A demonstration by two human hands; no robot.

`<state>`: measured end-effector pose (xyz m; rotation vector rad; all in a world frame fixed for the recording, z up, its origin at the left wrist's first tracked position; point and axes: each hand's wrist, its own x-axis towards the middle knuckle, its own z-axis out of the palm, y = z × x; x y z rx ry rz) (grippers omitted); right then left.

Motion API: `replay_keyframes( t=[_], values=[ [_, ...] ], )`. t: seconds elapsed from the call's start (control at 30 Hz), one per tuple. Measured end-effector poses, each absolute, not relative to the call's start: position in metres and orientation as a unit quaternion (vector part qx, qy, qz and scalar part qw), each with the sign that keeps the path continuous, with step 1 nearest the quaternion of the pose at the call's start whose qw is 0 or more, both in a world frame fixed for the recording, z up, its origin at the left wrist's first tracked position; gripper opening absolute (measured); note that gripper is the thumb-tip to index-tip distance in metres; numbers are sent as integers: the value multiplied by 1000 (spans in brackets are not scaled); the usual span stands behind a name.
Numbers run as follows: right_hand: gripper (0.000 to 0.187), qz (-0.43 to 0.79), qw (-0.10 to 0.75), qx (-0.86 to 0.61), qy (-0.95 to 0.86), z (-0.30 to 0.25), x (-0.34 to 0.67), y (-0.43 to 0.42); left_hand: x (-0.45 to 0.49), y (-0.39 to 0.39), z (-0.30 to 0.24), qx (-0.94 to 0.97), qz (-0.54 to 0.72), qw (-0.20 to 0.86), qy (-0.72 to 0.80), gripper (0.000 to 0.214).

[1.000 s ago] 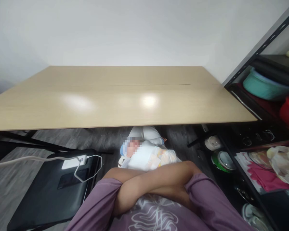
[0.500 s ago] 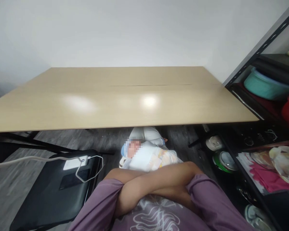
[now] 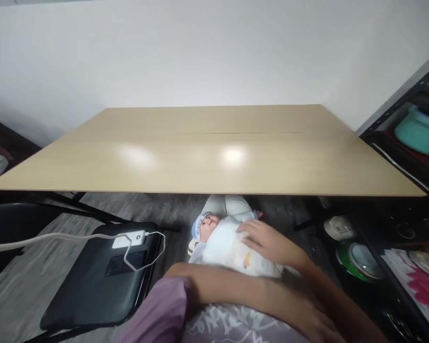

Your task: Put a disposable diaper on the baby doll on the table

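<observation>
A baby doll (image 3: 217,240) lies across the front of my lap, below the table edge. It wears a blue-and-white cap (image 3: 201,223) with lettering and a white covering with a small orange print. My right hand (image 3: 262,240) rests on the doll's white covering, its fingers stretched out and apart. Across my belly runs my left forearm, and my left hand (image 3: 312,319) is at the lower right beside my right forearm. Blur softens its fingers, but they look extended, with nothing visible in them.
A pale wooden table (image 3: 200,162) stands ahead against a white wall. On the left, a black chair (image 3: 93,295) carries a white power bank (image 3: 128,239) with a cable and a dark phone-like slab (image 3: 126,263). A shelf on the right holds a teal basin (image 3: 420,133).
My folded arms have come apart. The right hand now shows on the doll, while the left forearm stays across my belly. The view has turned left.
</observation>
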<state>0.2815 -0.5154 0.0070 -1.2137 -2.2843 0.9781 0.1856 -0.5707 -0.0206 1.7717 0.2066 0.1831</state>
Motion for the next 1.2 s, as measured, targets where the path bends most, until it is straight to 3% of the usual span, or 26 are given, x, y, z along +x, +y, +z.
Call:
replay_keyframes(
  t=[0.07, 0.13, 0.2, 0.37, 0.5, 0.83, 1.2],
  values=[
    [32, 351, 197, -490, -773, -8, 308, -513, 186, -562, -15, 862, 61, 501, -57, 41],
    [35, 391, 204, -508, -740, -23, 322, -512, 178, -549, -6, 934, 69, 309, -166, 42],
    [39, 439, 216, -507, -709, -33, 327, -509, 162, -534, 0, 962, 108, 208, -142, 34],
    [40, 475, 234, -496, -688, -29, 319, -494, 105, -507, -9, 912, 218, 327, 116, 27],
    [29, 461, 233, -507, -690, -19, 316, -487, 64, -508, -26, 863, 257, 354, 252, 31],
    [24, 408, 261, -509, -712, -26, 320, -493, 48, -510, -32, 816, 291, 425, 262, 21],
    [29, 358, 311, -570, -671, -68, 340, -477, 46, -508, -35, 793, 310, 457, 257, 20]
  ],
)
